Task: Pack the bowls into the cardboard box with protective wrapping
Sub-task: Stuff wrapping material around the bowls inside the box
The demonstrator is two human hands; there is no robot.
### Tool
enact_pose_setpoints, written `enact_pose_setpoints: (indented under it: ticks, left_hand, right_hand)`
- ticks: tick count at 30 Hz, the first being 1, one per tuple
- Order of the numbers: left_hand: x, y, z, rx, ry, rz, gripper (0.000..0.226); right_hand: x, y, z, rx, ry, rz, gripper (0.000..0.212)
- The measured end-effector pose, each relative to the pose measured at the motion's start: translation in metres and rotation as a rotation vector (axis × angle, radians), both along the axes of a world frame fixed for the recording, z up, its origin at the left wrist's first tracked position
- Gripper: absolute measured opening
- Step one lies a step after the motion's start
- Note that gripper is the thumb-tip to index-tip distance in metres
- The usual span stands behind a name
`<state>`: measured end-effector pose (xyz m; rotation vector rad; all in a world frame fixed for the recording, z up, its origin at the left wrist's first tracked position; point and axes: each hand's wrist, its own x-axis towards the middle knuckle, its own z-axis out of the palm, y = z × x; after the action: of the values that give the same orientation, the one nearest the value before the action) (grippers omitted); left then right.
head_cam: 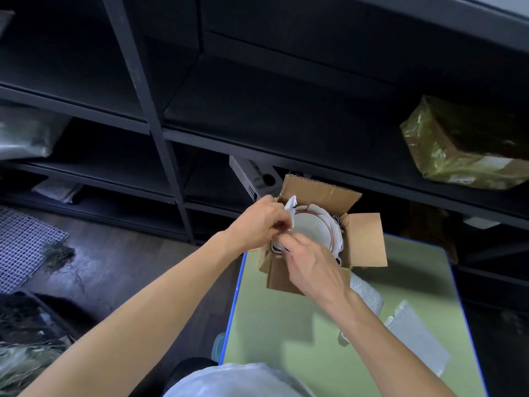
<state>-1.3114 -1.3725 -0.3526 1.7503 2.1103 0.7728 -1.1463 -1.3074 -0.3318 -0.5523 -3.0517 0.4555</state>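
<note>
The bowls [310, 229] already sit inside the box [320, 193], white wrap [292, 206] frilled around their rims; judging by this, what remains is tucking the wrap and closing the flaps. Over the box's near-left corner, the left hand [259, 222] pinches a wrap edge, and the right hand [313, 265] reaches in palm-down, its fingertips hidden, so its grip is unclear.

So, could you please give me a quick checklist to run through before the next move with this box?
1. Cardboard box fully on green table: not ok, it overhangs the far-left corner.
2. Flaps open: ok.
3. Bowl inside box: ok.
4. White wrapping held by left hand: ok.
5. Right hand at the box's near rim: ok.
6. Padding beneath bowl: cannot tell.
7. Spare bubble wrap on table: ok.
</note>
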Motion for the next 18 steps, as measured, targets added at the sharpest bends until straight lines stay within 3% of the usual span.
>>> enact_pose_setpoints:
  ticks: [4,10,18]
  left_hand:
    - [0.001,-0.002,-0.003,0.026,0.001,-0.003,0.01]
    - [0.002,-0.001,-0.006,0.012,-0.023,0.016,0.012]
    - [0.004,-0.004,-0.006,0.069,-0.043,0.036,0.009]
  right_hand:
    - [0.002,0.006,0.003,-0.07,-0.022,0.069,0.025]
    - [-0.006,0.008,-0.003,0.039,-0.142,0.14,0.027]
    - [-0.009,0.009,0.004,0.038,-0.221,0.148,0.027]
